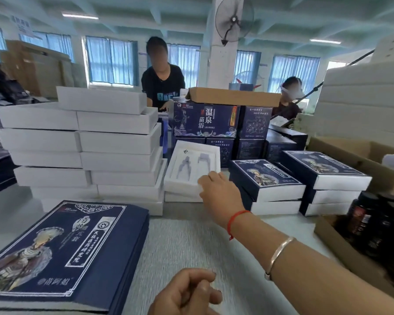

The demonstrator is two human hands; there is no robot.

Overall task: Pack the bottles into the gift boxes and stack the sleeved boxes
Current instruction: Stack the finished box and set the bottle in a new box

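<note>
Many white gift boxes (82, 142) sit in a tall pile on the left side of the table (191, 251). In front of them lies a flat pile of blue sleeves (62, 253) with a picture on top. Low in the middle, the left hand (187, 292) hangs over the table with its fingers loosely curled, and it holds nothing. Just past it, the right hand (221, 192) reaches out to an open white tray box (191, 167) that has two bottle-shaped holes and no bottles yet. The fingers touch the box's near right corner; I cannot tell if they have got hold of it. This box is probably light and stiff, but its thin card edges could bend, so holding it by a side wall looks best. To the right stand two short piles of sleeved boxes (266, 183). At the far right, dark bottles (378, 223) wait in a brown carton (341, 244). They look like glass, so likely heavy, smooth and easy to break.
</note>
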